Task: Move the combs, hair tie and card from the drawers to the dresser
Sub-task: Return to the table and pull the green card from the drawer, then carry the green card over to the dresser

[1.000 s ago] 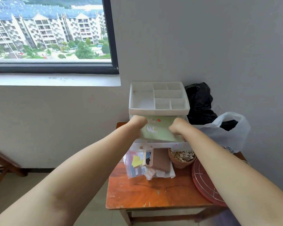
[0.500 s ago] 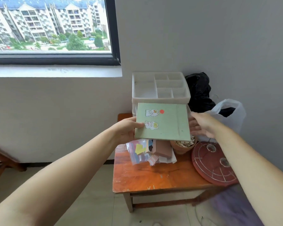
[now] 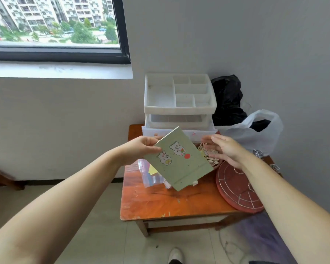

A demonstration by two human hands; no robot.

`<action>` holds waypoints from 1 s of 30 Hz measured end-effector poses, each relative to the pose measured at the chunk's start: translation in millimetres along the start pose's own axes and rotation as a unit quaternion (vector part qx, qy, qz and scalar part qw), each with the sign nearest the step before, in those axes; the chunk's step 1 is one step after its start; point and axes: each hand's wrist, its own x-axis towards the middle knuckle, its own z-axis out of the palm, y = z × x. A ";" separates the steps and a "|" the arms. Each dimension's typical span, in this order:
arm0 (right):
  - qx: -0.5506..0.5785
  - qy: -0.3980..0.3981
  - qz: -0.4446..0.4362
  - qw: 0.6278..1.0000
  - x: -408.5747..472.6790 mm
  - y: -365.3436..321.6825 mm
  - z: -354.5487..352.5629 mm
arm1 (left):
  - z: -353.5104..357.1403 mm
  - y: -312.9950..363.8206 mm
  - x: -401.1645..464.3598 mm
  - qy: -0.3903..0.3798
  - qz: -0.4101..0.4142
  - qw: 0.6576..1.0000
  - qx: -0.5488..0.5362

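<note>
My left hand (image 3: 141,148) grips the upper left corner of a green card (image 3: 185,164) with bear stickers and a red dot, held tilted above the orange wooden table (image 3: 171,204). My right hand (image 3: 224,149) hovers open just right of the card, fingers spread, not touching it. Behind stands the white plastic drawer unit (image 3: 179,111) with a divided top tray; one drawer (image 3: 179,131) is pulled out. No combs or hair tie show.
A bowl of wooden clips (image 3: 211,159) sits under my right hand. A red round rack (image 3: 238,189) overhangs the table's right side. Plastic packets (image 3: 149,174) lie under the card. White bag (image 3: 255,134) and black bag (image 3: 227,100) sit at the back right.
The card came out of the drawer toward me and tilted clockwise. My right hand let go of it and opened; my left hand alone holds it.
</note>
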 end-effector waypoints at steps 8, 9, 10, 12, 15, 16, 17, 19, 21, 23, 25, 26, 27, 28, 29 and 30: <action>0.034 0.043 -0.033 0.998 52.8 -31.9 6.6 | -23.5 14.9 29.4 0.115 -0.022 0.991 -0.070; 0.031 0.045 -0.036 0.998 55.0 -31.6 7.4 | -24.9 14.4 31.3 0.125 -0.023 0.988 -0.084; 0.027 0.045 -0.040 0.998 56.5 -30.1 7.7 | -25.6 13.2 32.0 0.131 -0.022 0.986 -0.097; 0.018 0.046 -0.041 0.998 56.1 -28.0 8.3 | -25.2 8.9 30.0 0.132 -0.016 0.983 -0.128; 0.023 0.068 -0.043 0.996 48.0 -30.2 13.6 | -21.1 0.7 15.6 0.119 0.006 0.974 -0.191; 0.037 0.073 -0.037 0.996 42.9 -31.7 17.9 | -19.5 -2.9 8.1 0.118 0.014 0.969 -0.217; 0.055 0.068 -0.029 0.996 37.1 -33.1 24.0 | -17.6 -6.9 -0.7 0.122 0.022 0.961 -0.247; 0.099 0.027 -0.016 0.995 23.4 -34.8 41.7 | -12.4 -17.3 -21.7 0.149 0.037 0.936 -0.317; 0.158 -0.026 -0.012 0.987 8.4 -34.6 67.6 | -6.4 -30.7 -46.1 0.203 0.052 0.896 -0.392; 0.231 -0.082 -0.006 0.969 -6.7 -31.8 104.4 | 0.2 -46.5 -73.2 0.262 0.070 0.829 -0.489; 0.258 -0.145 -0.008 0.955 -21.1 -27.8 153.5 | 7.8 -59.4 -101.5 0.290 0.100 0.750 -0.585; 0.251 -0.174 -0.011 0.952 -28.2 -25.2 182.4 | 11.5 -65.4 -116.5 0.298 0.114 0.725 -0.610; 0.239 -0.195 -0.012 0.951 -34.8 -23.2 212.5 | 15.0 -71.8 -132.2 0.310 0.122 0.712 -0.618; 0.225 -0.205 -0.012 0.953 -40.9 -21.7 242.1 | 18.0 -78.9 -149.1 0.326 0.126 0.706 -0.616; 0.208 -0.209 -0.010 0.956 -46.6 -21.1 270.2 | 20.1 -86.7 -167.5 0.342 0.128 0.703 -0.610; 0.189 -0.217 -0.007 0.958 -51.6 -20.6 296.1 | 20.9 -96.3 -188.2 0.360 0.130 0.696 -0.607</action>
